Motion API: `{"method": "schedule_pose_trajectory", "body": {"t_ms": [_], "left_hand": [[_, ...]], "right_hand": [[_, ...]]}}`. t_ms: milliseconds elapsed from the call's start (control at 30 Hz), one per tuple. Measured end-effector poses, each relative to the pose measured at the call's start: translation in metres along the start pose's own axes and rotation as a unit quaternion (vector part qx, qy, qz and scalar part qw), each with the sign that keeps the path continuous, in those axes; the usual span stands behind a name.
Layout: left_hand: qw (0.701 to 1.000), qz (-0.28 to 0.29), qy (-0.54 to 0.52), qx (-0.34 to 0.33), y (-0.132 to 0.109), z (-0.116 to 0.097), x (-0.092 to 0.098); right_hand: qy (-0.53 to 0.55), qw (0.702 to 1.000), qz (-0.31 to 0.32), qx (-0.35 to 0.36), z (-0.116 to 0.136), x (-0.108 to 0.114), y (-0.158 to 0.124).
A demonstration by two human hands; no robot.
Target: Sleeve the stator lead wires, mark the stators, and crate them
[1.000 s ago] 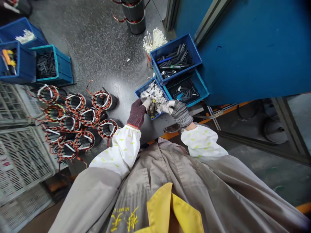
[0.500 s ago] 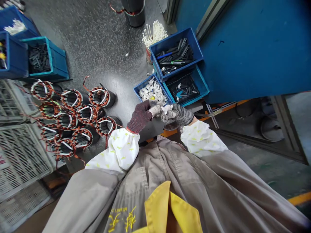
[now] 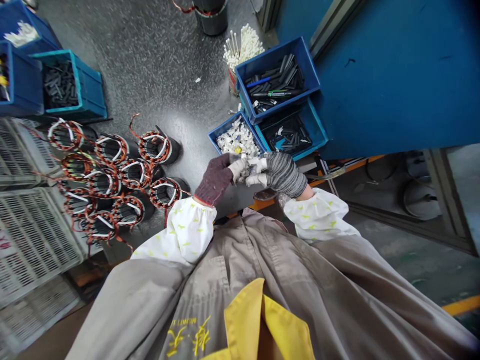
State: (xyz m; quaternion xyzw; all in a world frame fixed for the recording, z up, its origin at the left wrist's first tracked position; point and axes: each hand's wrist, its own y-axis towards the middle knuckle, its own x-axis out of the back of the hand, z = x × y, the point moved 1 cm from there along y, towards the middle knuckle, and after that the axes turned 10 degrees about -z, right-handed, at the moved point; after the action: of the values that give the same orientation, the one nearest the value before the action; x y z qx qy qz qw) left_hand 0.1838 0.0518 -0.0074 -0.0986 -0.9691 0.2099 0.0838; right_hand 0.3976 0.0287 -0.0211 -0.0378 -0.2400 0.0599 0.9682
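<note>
My left hand (image 3: 221,176), in a dark maroon glove with pale fingertips, has its fingers pressed together around something too small to make out. Beside it, my right hand (image 3: 279,172) wears a grey striped glove. Its whitish fingertips are parted and point toward the left hand, with no object clearly visible between them. Both hands meet over the front edge of the table, just below a small blue bin (image 3: 240,136) of white scraps with a yellow piece among them. White patterned sleeve covers reach both wrists.
Several wire-wound cylinders (image 3: 153,147) stand at left beside white slatted crates (image 3: 33,240). Blue bins (image 3: 279,80) of black tubes and a marker, and a container of white-tipped sticks (image 3: 243,47), are beyond the hands. A blue panel (image 3: 393,75) stands right.
The fingers of my right hand have spread, and that hand has shifted slightly right. My left hand stays near the same place. The view has shifted slightly.
</note>
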Motion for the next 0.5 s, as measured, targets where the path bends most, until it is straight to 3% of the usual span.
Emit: {"method": "schedule_pose_trajectory", "body": {"t_ms": [100,200,333,433,500], "left_hand": [[0.999,-0.04,-0.03,0.009,0.012,0.012,0.007],[0.988,-0.084,0.086,-0.098,0.019,0.016,0.014],[0.922,-0.106,0.287,-0.236,0.016,0.012,0.011],[0.87,-0.081,0.412,-0.258,0.012,0.006,-0.001],[0.853,-0.062,0.447,-0.263,0.01,0.003,-0.008]], "right_hand": [[0.057,0.998,0.008,-0.003,0.001,0.002,0.0],[0.143,0.988,0.03,-0.041,-0.005,-0.001,-0.002],[0.254,0.96,0.054,-0.105,-0.01,-0.006,-0.011],[0.298,0.946,0.059,-0.11,-0.01,-0.01,-0.017],[0.309,0.942,0.066,-0.115,-0.014,-0.014,-0.019]]}}
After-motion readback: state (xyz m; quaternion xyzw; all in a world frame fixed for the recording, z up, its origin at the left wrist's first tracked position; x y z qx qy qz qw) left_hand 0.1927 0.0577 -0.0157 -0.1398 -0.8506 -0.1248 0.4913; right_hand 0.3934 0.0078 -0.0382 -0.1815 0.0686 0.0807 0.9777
